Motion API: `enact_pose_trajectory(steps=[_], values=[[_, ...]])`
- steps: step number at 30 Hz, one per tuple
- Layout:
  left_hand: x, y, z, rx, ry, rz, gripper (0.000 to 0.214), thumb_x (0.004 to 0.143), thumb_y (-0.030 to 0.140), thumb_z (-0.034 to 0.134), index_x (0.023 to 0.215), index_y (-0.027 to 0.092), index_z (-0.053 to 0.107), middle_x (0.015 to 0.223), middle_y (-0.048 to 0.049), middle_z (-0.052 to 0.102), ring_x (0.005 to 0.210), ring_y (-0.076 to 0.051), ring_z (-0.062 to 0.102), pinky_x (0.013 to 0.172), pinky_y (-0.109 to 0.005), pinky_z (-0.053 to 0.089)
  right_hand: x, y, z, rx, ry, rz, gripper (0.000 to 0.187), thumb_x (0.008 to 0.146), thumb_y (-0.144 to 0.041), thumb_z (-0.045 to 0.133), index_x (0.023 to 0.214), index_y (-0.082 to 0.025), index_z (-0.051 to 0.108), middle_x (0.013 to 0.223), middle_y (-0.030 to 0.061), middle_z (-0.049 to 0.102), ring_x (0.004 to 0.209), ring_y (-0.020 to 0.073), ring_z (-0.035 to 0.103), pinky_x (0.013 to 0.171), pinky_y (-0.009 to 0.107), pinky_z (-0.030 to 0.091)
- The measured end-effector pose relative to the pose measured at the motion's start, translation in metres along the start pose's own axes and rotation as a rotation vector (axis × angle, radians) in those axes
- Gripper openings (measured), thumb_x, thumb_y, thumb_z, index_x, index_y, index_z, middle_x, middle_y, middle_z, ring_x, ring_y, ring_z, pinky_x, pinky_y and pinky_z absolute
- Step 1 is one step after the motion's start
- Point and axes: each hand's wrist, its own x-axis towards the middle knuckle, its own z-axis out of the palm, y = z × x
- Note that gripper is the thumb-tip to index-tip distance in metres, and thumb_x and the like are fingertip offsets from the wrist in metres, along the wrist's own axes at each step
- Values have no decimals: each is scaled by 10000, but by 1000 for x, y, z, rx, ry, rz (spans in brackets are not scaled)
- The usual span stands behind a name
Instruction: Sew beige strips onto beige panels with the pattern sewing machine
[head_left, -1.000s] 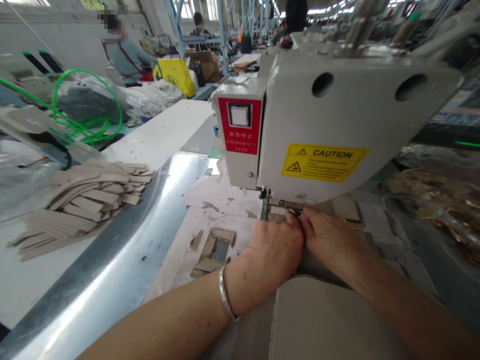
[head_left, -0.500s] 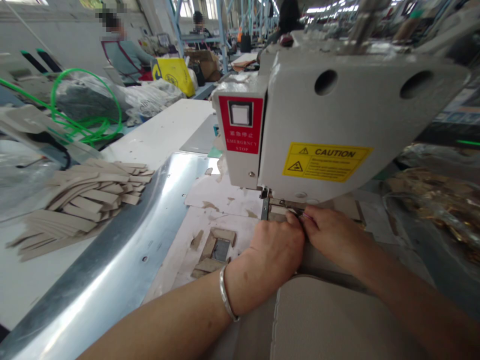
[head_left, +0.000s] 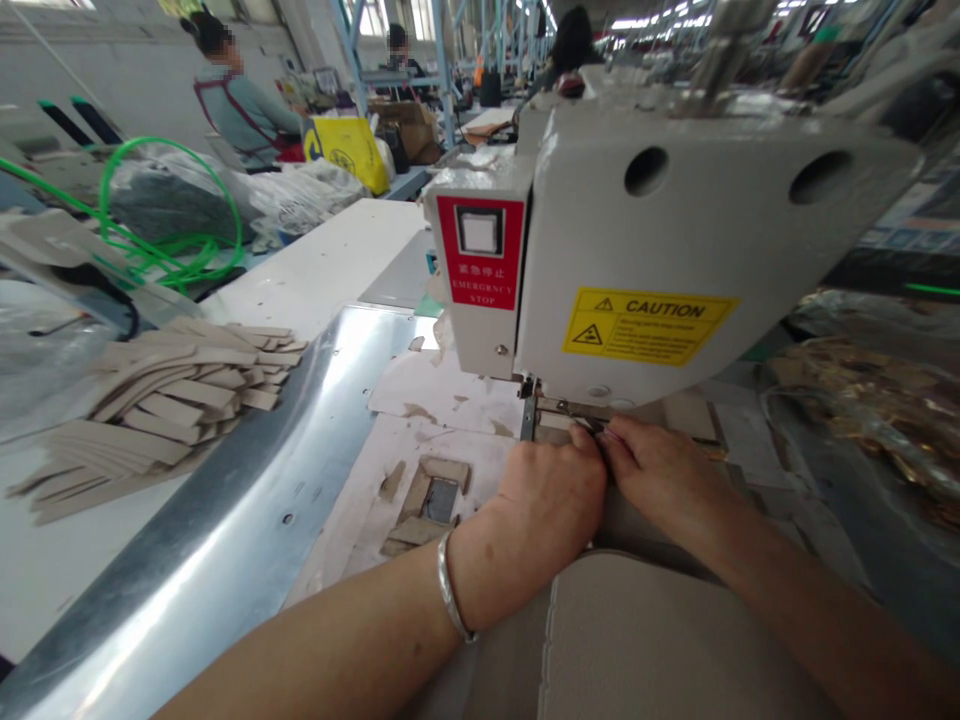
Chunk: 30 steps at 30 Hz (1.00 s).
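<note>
A grey-white sewing machine head with a red emergency-stop panel and a yellow caution label stands over the work area. My left hand and my right hand sit side by side right under it, fingers curled and pinched on the edge of a beige padded piece that lies across my lap side of the bed. The fingertips meet near the presser foot. A silver bangle is on my left wrist.
A pile of beige cut strips lies at the left on the white table. A curved metal plate runs diagonally. Small scraps lie left of my hands. Green hose, bags and seated workers are behind.
</note>
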Motion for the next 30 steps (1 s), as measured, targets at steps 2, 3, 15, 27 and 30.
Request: enact_pose_trajectory(steps=[2,3,15,27,30], values=[[0,0,0,-4,7,-2,272,961,103,462,1185,14,586,788,-129,713,649,-248,726,515,-301,536,1,1,0,6,15,-7,279,981,-250,405,902,-178,662,925,112,742,853,237,671,633,297,320],[0,0,0,-7,9,-2,256,959,100,460,1160,24,599,794,-128,714,651,-248,727,517,-305,539,1,1,-1,8,23,-15,277,978,-247,410,896,-177,665,925,110,743,850,233,669,634,296,322],[-1,1,1,10,24,-14,259,953,119,482,1158,5,590,758,-131,712,637,-234,724,521,-274,530,3,-5,-6,-21,-11,4,304,980,-238,399,927,-161,688,958,126,741,858,238,676,654,299,345],[-2,0,-2,20,7,0,237,954,116,502,1155,34,597,788,-125,714,653,-238,726,517,-277,515,5,6,6,91,56,-29,279,969,-230,431,828,-173,664,858,93,734,780,199,650,638,274,333],[-2,0,1,24,15,3,253,957,124,504,1177,28,584,791,-133,712,657,-232,725,526,-267,512,5,6,5,73,58,-27,291,966,-230,431,820,-169,674,843,98,736,757,195,647,633,276,331]])
